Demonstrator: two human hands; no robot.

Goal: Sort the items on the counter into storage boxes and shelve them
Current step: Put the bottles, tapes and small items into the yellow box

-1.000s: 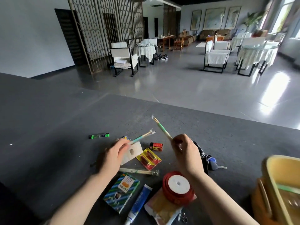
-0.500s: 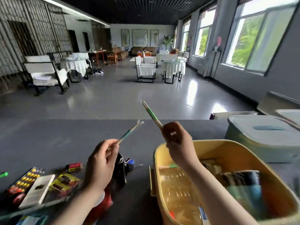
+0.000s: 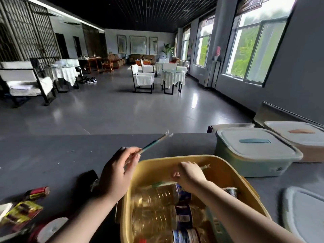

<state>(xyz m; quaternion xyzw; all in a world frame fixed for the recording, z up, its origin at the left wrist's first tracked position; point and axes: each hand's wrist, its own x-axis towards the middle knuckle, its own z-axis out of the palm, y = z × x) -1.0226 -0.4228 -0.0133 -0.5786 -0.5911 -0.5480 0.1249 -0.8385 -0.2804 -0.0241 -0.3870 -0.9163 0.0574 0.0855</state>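
Sorting step in hand. Right hand (image 3: pixel 190 174) is down inside the yellow box (image 3: pixel 250 193), fingers curled round a thin stick (image 3: pixel 205 166), laying it near the far wall on top of the bottles (image 3: pixel 156 192). Left hand (image 3: pixel 117 171) hovers just outside the box's left rim, pinching a 2nd stick (image 3: pixel 154 143) w/ tip angled up and away.

Next move, I'd say: right lets go and lifts clear, then left swings its stick over the rim and drops it in.

Room: box is fairly full, the open gap is at the far end. Lidded green box (image 3: pixel 252 155) sits just beyond on the right. More items on the surface (image 3: pixel 52 155) at left; batteries (image 3: pixel 21 211) wait there.
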